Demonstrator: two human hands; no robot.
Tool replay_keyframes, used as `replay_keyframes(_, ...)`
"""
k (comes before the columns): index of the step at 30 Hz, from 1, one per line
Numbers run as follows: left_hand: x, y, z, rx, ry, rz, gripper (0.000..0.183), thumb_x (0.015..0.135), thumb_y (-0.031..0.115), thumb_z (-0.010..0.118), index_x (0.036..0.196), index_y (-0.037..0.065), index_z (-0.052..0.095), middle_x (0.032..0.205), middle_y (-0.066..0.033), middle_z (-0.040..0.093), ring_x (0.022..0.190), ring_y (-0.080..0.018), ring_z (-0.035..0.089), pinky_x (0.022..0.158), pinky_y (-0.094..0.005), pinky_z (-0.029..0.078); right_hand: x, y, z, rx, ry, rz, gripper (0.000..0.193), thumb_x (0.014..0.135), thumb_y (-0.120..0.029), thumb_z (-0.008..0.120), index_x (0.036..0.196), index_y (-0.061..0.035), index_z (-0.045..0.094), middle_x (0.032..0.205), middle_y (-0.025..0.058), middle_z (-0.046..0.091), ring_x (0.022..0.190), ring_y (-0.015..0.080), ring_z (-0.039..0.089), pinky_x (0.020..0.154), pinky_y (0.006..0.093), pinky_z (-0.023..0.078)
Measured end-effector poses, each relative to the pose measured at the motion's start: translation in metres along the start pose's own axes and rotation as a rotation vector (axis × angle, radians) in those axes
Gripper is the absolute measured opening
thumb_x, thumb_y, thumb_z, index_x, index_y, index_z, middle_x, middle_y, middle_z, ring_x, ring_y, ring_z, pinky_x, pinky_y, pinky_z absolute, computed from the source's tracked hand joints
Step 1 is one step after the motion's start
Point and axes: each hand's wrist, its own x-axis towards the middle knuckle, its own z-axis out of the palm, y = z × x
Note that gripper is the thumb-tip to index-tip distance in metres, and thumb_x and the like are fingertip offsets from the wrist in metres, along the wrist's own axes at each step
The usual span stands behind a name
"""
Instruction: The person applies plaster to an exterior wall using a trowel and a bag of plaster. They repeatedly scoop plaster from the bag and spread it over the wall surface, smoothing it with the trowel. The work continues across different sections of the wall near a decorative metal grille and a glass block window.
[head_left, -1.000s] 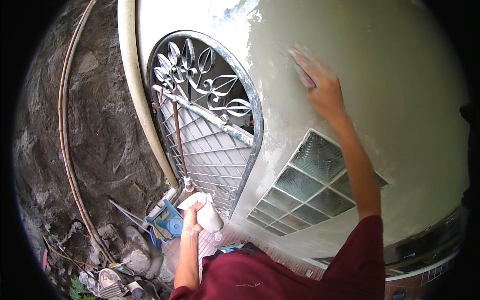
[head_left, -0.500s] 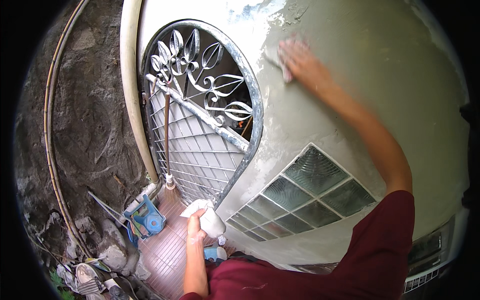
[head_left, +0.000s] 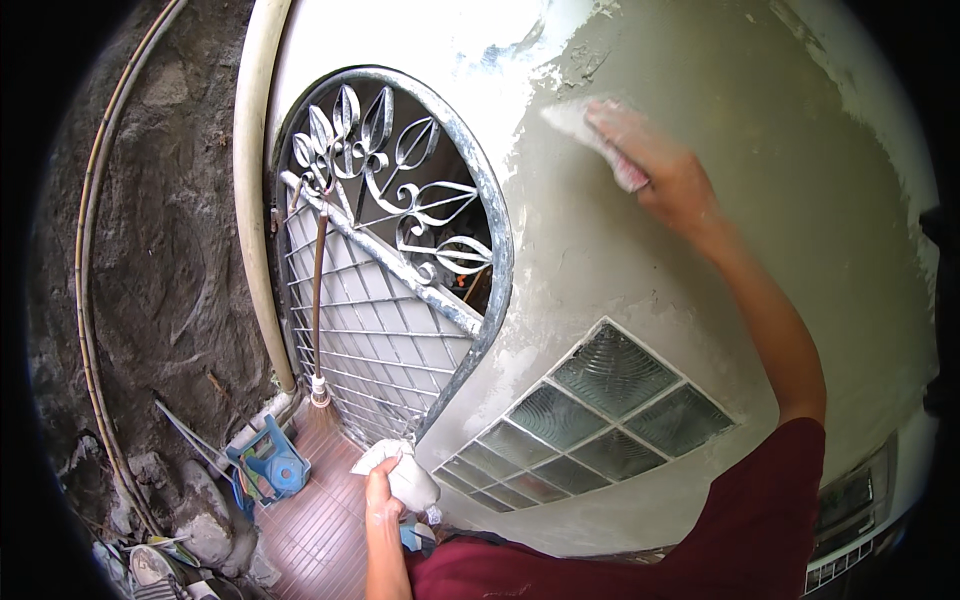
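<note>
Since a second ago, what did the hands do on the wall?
The right hand slid its pale pad left and a little upward across the grey plastered wall, toward the arched iron grille. The left hand kept hold of its whitish lump down low. Nothing was picked up or let go.

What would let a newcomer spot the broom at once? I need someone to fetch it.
Start at the arched metal window grille with leaf scrollwork, set in the plastered wall. The broom stands against the grille's left part, beside the pale pipe. It is the only thin brown stick there, with a white collar above bristles that meet the reddish tiled floor.
</note>
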Motion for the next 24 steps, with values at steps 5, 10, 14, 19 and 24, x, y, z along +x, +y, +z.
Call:
replay_keyframes(5,-0.008,-0.004,-0.001,0.026,0.02,0.036,0.018,0.083,0.005,0.059,0.099,0.0,0.067,0.089,-0.0111,0.07,0.078,-0.0248,0.068,0.073,-0.0397,0.057,0.021,0.011,-0.039,-0.059,0.119,0.397,0.052,0.083,0.004,0.058,0.131,-0.0141,0.059,0.133,0.0122,0.058,0.12,0.0283,0.058,0.099,0.0353,0.048)
replay_keyframes(10,-0.005,-0.01,0.007,-0.031,-0.028,0.042,0.03,0.083,-0.001,0.06,0.112,-0.001,0.063,0.104,-0.013,0.069,0.094,-0.0284,0.068,0.085,-0.0423,0.056,0.007,-0.007,-0.027,-0.132,0.118,-0.006,0.047,0.087,0.001,0.058,0.131,-0.0144,0.06,0.134,0.0109,0.059,0.12,0.0291,0.058,0.099,0.0365,0.048)
replay_keyframes(14,-0.005,-0.02,0.027,-0.076,-0.084,0.037,0.033,0.089,0.006,0.061,0.122,0.003,0.059,0.114,-0.0104,0.067,0.103,-0.0267,0.066,0.092,-0.0438,0.053,-0.074,-0.13,0.037,0.591,-0.173,0.276,0.047,0.089,-0.005,0.056,0.135,-0.0154,0.056,0.125,0.0163,0.06,0.117,0.0333,0.058,0.099,0.0392,0.047)
replay_keyframes(19,-0.013,-0.028,0.062,-0.19,-0.282,0.068,0.051,0.096,0.034,0.06,0.136,0.006,0.046,0.128,-0.0089,0.059,0.116,-0.0255,0.06,0.099,-0.0452,0.05,-0.139,-0.236,0.12,2.004,-0.26,1.554,0.047,0.086,0.008,0.039,0.132,0.0002,0.047,0.12,0.0139,0.059,0.108,0.0248,0.063,0.09,0.0354,0.052)
replay_keyframes(24,-0.03,-0.025,0.074,-0.029,-0.312,0.213,0.052,0.092,0.001,0.061,0.14,0.002,0.041,0.132,-0.014,0.057,0.118,-0.0274,0.058,0.1,-0.0448,0.05,-0.177,-0.274,0.172,2.187,-0.432,1.581,0.049,0.087,0.009,0.043,0.135,-0.001,0.041,0.126,0.0113,0.056,0.112,0.02,0.06,0.093,0.0335,0.05)
